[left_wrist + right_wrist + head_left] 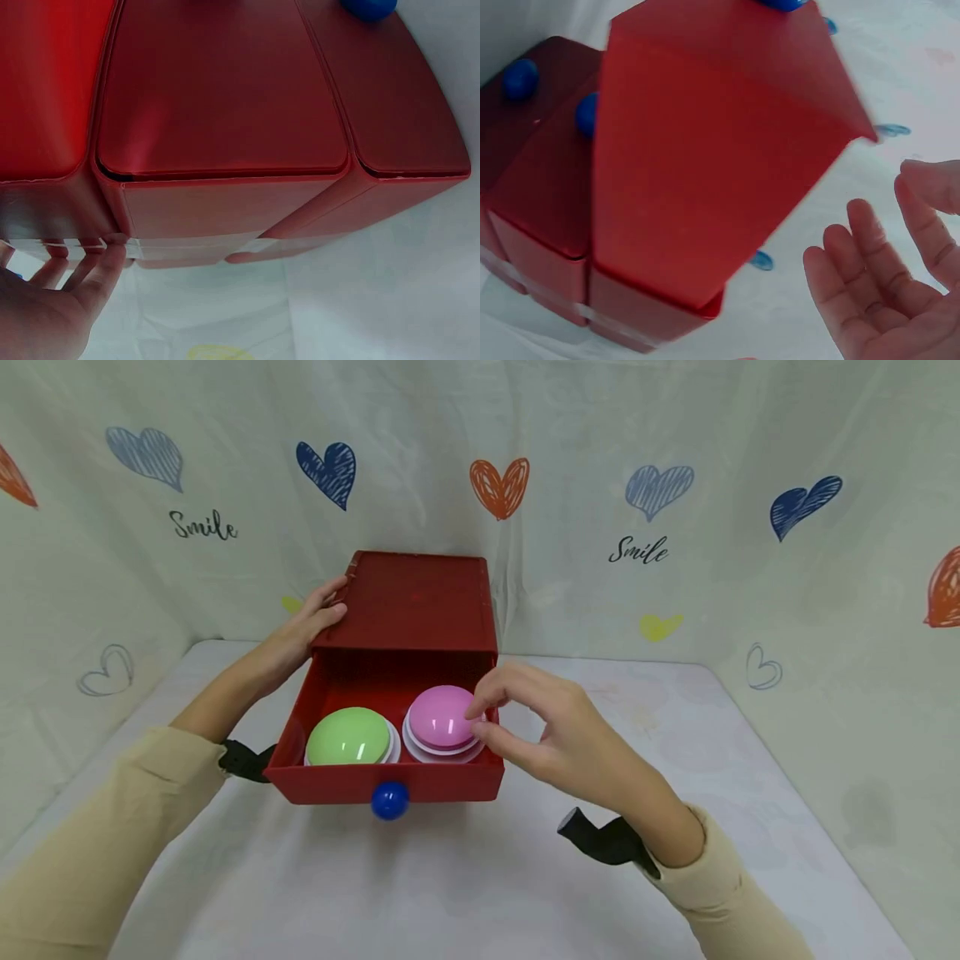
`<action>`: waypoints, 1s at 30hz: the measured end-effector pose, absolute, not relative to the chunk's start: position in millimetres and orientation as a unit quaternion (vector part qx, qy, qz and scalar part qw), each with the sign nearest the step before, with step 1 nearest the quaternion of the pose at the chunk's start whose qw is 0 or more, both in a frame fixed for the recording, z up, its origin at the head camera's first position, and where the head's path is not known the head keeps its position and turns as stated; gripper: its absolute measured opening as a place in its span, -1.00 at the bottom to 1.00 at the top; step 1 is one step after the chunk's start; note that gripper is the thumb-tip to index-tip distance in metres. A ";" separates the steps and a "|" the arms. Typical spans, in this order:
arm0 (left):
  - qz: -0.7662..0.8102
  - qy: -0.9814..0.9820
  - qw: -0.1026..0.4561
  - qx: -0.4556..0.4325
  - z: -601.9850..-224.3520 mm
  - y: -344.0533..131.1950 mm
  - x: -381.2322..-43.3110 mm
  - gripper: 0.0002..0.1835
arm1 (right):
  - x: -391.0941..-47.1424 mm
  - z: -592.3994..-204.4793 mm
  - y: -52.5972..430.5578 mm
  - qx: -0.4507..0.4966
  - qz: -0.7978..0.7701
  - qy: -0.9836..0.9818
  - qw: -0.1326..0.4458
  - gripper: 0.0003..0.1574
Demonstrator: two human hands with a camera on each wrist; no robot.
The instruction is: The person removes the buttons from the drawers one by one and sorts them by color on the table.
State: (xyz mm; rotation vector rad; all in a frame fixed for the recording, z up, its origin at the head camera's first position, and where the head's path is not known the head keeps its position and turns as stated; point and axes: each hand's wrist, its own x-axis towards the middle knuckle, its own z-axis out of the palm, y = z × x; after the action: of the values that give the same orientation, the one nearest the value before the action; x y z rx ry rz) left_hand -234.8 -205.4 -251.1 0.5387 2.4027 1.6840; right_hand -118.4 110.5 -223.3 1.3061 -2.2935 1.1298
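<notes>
A red drawer box [416, 602] stands at the middle of the table, its top drawer [442, 785] pulled out toward me. Inside the drawer, a light-green dome [348, 737] on a white base sits to the left of a pink dome [442, 718] on a white base. My left hand [300, 622] rests against the box's left side; its fingertips [112, 247] touch the taped red wall. At the drawer's right edge, my right hand [570, 727] overlaps the pink dome in the head view, thumb and forefinger close together. Nothing shows between its fingers in the right wrist view.
A blue knob [390, 800] sticks out from the drawer's front. Other drawers with blue knobs [520, 79] show in the right wrist view. The white table [600, 893] meets a hanging cloth [570, 577] printed with hearts behind the box.
</notes>
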 end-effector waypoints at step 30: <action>0.563 0.804 0.083 0.171 -249.2 -205.7 -235.2 -0.30 | -156.7 -216.8 70.2 0.428 0.060 -0.898 -0.076 -0.19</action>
State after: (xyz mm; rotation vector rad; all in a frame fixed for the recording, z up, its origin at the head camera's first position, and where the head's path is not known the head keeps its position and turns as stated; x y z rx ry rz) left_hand -235.2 -205.7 -249.2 0.5107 2.4007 1.6802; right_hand -156.7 70.2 -216.8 1.4147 -2.9672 0.1984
